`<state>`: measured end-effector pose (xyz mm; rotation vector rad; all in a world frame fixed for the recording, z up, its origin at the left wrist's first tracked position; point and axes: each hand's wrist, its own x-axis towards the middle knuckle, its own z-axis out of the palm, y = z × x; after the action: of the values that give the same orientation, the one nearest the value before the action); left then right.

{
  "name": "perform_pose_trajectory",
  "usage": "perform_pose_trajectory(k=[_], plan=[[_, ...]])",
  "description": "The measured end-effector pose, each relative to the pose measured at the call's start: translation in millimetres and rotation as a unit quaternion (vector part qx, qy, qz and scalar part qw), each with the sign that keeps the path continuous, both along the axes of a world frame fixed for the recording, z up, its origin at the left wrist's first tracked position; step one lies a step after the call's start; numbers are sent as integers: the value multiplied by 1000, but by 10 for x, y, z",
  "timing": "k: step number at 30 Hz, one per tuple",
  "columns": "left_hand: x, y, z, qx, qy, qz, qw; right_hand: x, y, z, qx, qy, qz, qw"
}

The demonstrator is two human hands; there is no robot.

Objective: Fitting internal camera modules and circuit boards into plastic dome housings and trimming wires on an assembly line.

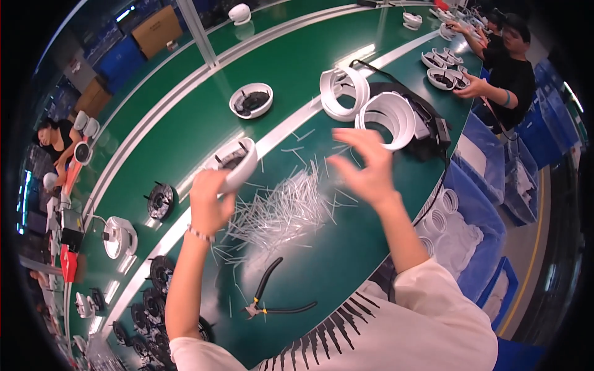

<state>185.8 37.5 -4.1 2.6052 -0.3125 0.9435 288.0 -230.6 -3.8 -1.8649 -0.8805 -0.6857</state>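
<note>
Head view, over a green bench: holds a white shell in the left hand, with fingers closed over its lower-left end, near the pale rail between bench and belt. Tilts the shell along a long axis from lower left to upper right, with its open side facing up and left toward the belt and a dark insert showing within. Leaves the upper-right end clear of the fingers, on the side toward the right hand. Poses that hand well apart, to the right of the shell and roughly level with it, with thumb and fingers widely parted, pointing left, and with nothing visible in their grasp. Overlaps white rings with the back of the right hand; cannot tell from this angle whether touching. Makes the left hand the nearer to the shell, in contact. Spans a heap of clear strips between the hands, with pliers lying spread below.
</note>
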Motion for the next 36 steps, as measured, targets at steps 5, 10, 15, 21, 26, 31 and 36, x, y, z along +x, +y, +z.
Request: perform_pose_trajectory(k=[5, 10, 15, 21, 26, 31, 36], plan=[[728, 603, -407, 131, -3, 53, 990, 338, -832, -173, -201, -9, -236, 951], [937, 958, -1010, 113, 116, 129, 978, 418, -976, -606, -252, -18, -221, 942], [748, 1026, -613, 140, 110, 128, 976, 496, -990, -619, -163, 43, -160, 973], [819, 1768, -637, 89, 205, 390, 893, 391, -1172, -350, -70, -41, -191, 978], [620, 2153, -660, -17, 388, 337, 858, -430, -802, 120, -93, -25, -14, 995], [553, 2057, -349, -25, 422, 298, 856, -1095, -525, -197, -183, 19, 146, 972], [376, 1934, -257, -41, 416, 303, 856, -1377, -612, -444, -269, 97, 159, 945]])
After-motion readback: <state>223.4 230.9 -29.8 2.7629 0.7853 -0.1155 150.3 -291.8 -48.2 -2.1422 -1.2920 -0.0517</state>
